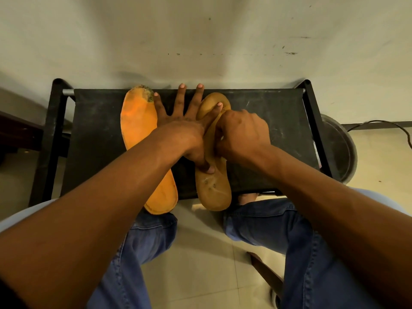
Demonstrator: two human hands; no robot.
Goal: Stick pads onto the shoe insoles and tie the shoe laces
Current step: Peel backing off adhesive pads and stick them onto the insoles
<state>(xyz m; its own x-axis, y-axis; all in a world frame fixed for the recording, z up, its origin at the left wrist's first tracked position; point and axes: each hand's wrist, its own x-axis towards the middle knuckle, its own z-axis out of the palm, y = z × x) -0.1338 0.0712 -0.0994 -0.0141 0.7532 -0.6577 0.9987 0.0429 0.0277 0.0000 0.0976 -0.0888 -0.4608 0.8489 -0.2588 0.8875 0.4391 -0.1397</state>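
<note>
An orange insole (138, 130) lies lengthwise on the black stool (267, 121), its toe end worn and dirty. To its right lies a tan insole (213, 192) with a tan pad (213, 102) on it. My left hand (185, 128) is spread flat, its fingers straight; the index finger and thumb press down on the tan insole. My right hand (243, 132) is curled over the middle of the tan insole and pinches the edge of the pad there. Both heel ends overhang the stool's near edge.
The stool stands against a pale wall (200, 36). A round dark base (341, 148) with a black cable (390, 128) sits on the tiled floor at the right. My knees in blue jeans (267, 219) are under the near edge. A dark piece of furniture (13, 134) is at the left.
</note>
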